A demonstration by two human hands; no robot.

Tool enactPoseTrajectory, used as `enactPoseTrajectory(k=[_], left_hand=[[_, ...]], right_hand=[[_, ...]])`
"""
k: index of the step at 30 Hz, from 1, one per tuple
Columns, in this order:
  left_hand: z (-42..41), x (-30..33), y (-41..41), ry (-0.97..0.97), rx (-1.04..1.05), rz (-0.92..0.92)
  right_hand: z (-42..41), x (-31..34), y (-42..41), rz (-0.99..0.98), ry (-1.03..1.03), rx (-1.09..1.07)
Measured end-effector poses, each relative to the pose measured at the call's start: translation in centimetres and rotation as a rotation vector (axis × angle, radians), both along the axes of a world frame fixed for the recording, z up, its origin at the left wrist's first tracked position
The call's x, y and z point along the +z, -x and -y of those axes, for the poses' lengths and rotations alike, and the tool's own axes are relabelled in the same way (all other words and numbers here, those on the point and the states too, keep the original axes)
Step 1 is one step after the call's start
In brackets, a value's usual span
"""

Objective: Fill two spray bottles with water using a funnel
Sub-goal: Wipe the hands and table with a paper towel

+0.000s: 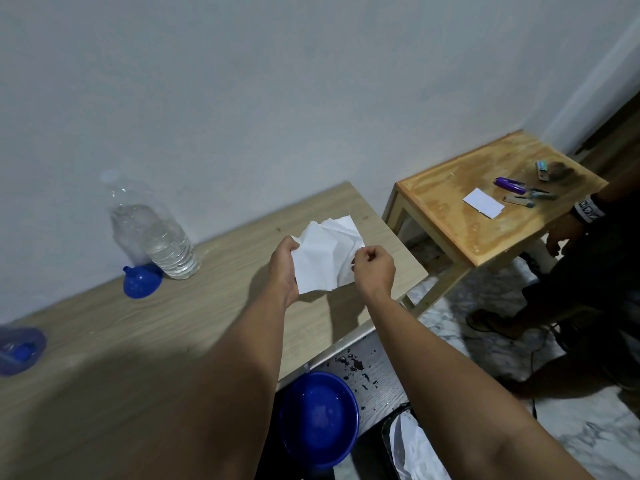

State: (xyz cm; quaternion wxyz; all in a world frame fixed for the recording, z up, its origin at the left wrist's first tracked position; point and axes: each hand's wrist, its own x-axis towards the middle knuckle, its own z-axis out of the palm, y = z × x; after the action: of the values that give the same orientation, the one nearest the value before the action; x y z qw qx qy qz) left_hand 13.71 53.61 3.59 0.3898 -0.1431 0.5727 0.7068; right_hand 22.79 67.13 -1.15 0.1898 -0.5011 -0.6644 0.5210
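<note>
A white paper tissue (323,256) hangs above the right end of the wooden table (207,306). My left hand (285,265) grips its left edge. My right hand (374,268) pinches its right edge. A large clear water bottle (156,233), partly full, stands at the back left near the wall. A blue funnel (142,279) lies on the table beside the bottle's base. At the far left edge a translucent blue spray bottle (19,348) shows only in part, blurred.
A blue basin (318,419) sits below the table's front edge, with dark specks on the grey board beside it. A lined bin (412,445) is near it. A small wooden side table (491,199) carries paper and small tools. Another person's hand (562,233) is at the right.
</note>
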Motion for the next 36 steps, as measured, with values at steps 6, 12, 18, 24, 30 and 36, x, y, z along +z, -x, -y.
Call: enactPoseTrajectory(k=[6,12,18,24,30,36], left_hand=[[1.3,-0.1,0.8,0.009,0.145,0.008],[3.4,1.1,1.6,0.019,0.284,-0.027],[5.3,1.7,2.5,-0.003,0.290,-0.056],[7.4,2.8,2.4,-0.026,0.209,-0.051],[14.1,5.1,1.3,0.063,0.217,-0.069],[26.1,4.9,0.3,0.243,0.361,-0.297]], right_hand=[[-1.0,0.9,0.0,0.082,-0.071,0.003],[-1.5,0.8,0.1,0.294,-0.212,0.131],[0.2,0.7,-0.5,0.274,-0.270,0.286],[3.3,4.9,1.8,0.007,0.361,0.328],[7.8,8.4,4.6,-0.189,0.600,0.556],[18.2,10.2,7.6,-0.223,0.665,0.770]])
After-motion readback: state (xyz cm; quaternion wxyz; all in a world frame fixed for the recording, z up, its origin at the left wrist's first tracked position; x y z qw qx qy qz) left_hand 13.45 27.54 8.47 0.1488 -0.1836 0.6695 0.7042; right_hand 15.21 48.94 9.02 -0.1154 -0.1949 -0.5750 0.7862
